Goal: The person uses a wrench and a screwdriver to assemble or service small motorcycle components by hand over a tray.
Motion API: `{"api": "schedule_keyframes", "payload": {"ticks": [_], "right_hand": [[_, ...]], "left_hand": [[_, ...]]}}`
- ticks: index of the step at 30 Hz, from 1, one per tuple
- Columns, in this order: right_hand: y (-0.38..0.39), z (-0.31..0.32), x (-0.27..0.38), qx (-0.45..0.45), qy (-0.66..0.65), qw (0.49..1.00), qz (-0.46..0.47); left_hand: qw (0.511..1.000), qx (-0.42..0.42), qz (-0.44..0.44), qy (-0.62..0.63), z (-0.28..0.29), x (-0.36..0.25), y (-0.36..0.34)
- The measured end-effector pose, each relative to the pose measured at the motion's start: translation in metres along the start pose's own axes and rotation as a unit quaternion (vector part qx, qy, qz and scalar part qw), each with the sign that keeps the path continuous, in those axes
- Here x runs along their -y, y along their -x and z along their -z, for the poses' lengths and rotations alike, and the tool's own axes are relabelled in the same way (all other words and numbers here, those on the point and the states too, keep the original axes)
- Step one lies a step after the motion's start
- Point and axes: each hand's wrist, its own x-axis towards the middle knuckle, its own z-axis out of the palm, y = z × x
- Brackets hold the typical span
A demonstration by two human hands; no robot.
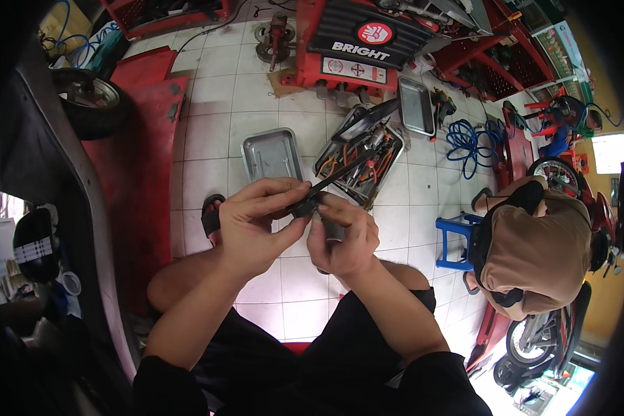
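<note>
Both my hands meet in front of me above the tiled floor, fingers closed around a long dark bar-shaped part (341,172). My left hand (253,225) pinches its thick near end between thumb and fingers. Pressed against that same end from the other side is my right hand (347,239), its fingers bent. The thin arm of the part slants up and to the right, over a metal tray of tools (396,154) with orange-handled pieces in it. Fingers hide the joint at the thick end, so its exact kind is unclear.
A shallow metal tray (274,154) lies beyond my left hand; another metal tray (417,107) is farther right. A red platform (142,166) runs along the left. Right are a coiled blue hose (470,147), a blue stool (456,241) and a crouching person (534,253) beside motorcycles.
</note>
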Motion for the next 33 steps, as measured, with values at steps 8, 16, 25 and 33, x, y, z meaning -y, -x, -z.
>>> {"api": "schedule_keyframes", "payload": {"ticks": [8, 16, 25, 33], "right_hand": [[0.015, -0.007, 0.008, 0.029, -0.029, 0.988, -0.146], [0.009, 0.001, 0.012, 0.040, -0.052, 0.987, -0.149], [0.014, 0.002, 0.006, 0.108, -0.005, 0.981, -0.162], [0.003, 0.005, 0.001, 0.126, -0.098, 0.959, -0.233]], "left_hand": [[0.999, -0.031, -0.002, 0.033, 0.000, 0.010, 0.002], [0.986, -0.031, -0.081, -0.142, -0.003, 0.002, 0.000], [0.934, 0.034, -0.235, -0.268, -0.001, -0.003, -0.011], [0.973, 0.024, -0.107, -0.204, -0.001, -0.004, -0.002]]}}
